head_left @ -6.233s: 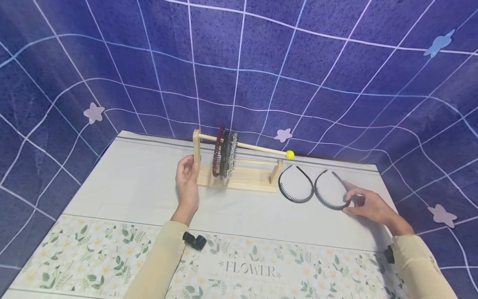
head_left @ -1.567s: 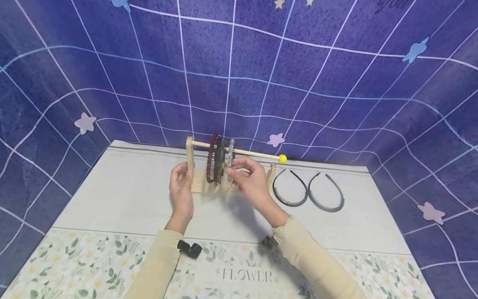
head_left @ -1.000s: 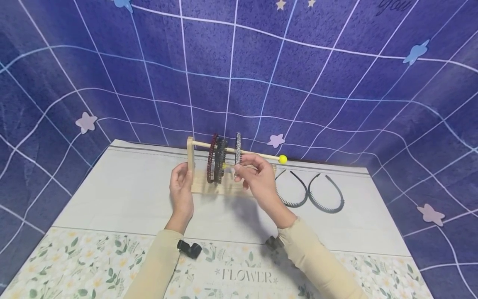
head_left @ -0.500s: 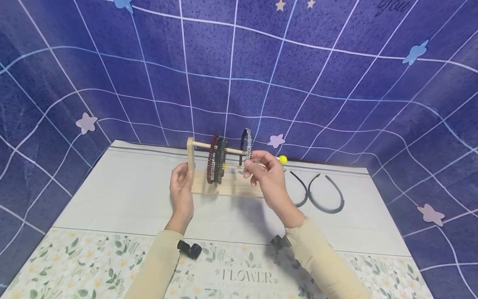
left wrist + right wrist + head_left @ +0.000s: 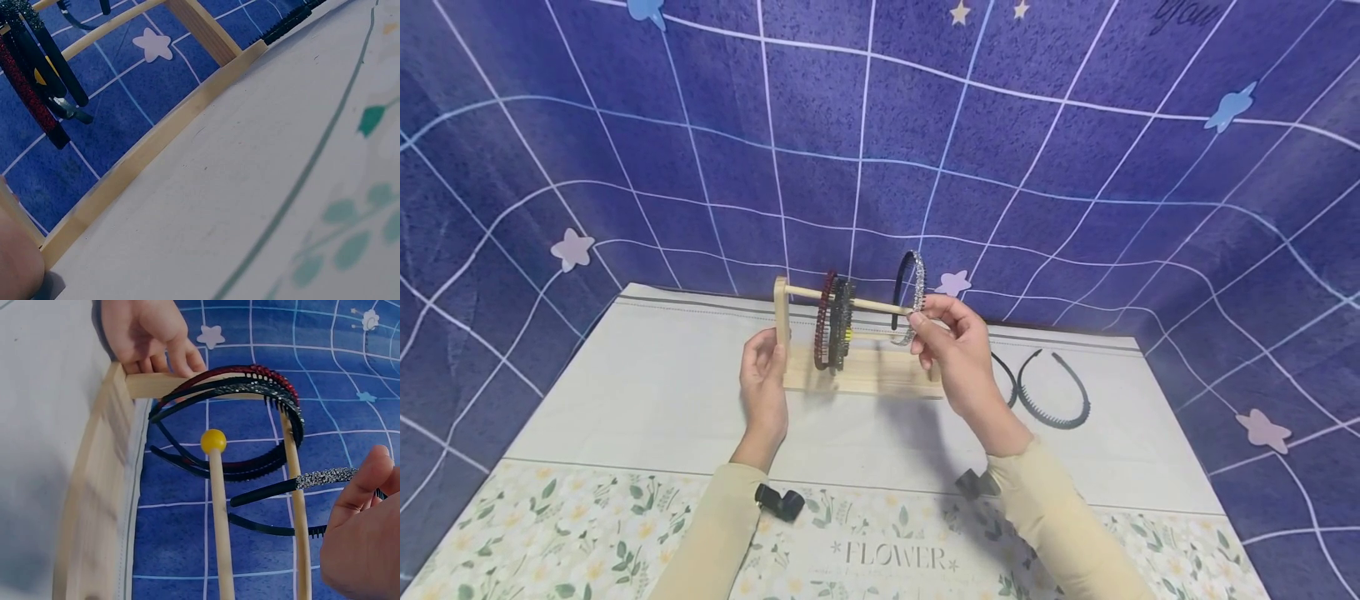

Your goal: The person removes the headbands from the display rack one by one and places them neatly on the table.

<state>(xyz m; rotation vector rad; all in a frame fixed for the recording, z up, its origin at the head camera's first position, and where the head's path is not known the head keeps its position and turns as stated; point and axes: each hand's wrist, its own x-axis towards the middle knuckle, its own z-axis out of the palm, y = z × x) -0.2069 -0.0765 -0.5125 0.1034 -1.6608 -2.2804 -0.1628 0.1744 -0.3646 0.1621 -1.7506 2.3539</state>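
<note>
My right hand (image 5: 958, 354) pinches a silver glittery headband (image 5: 919, 279) between thumb and fingers. That headband stands upright around the upper rod (image 5: 880, 307) of a wooden stand (image 5: 850, 382), near the rod's right part. My left hand (image 5: 763, 387) grips the stand's left upright (image 5: 781, 321). Further left on the upper rod hang a red headband (image 5: 822, 325) and dark headbands (image 5: 847, 321), bunched together. In the right wrist view, a yellow ball (image 5: 213, 442) caps the lower rod (image 5: 220, 519) inside the bunch's loop. My right hand covers the stand's right end in the head view.
Two black toothed headbands lie on the white table at the right: one in full view (image 5: 1060, 425), the other (image 5: 1011, 392) partly behind my right hand. A floral strip (image 5: 895, 517) crosses the table's front. Blue patterned cloth (image 5: 880, 200) rises behind.
My right hand came from the black headbands, took hold of the silver headband, and slid it rightward along the upper rod, away from the bunch. My left hand stays on the stand.
</note>
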